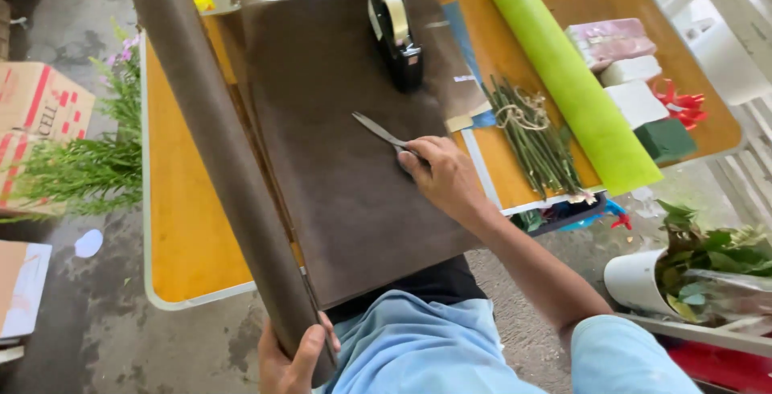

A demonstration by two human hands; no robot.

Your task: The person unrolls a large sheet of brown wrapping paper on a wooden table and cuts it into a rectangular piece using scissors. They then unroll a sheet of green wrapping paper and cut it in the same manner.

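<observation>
Cutting step: right hand (441,175) gripping silver scissors (378,130) over dark brown wrapping sheet (338,161) spread across orange counter (189,233); left hand (291,360) clasping brown paper roll (213,145) at near edge. Next, probably: steady straight cut, roll held taut.

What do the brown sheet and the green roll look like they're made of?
The brown sheet looks like matte paper or a felt-like wrap, going by its dull, faintly mottled surface; which one is unclear. The green roll seems a similar matte wrapping paper, smooth and free of glare.
</observation>
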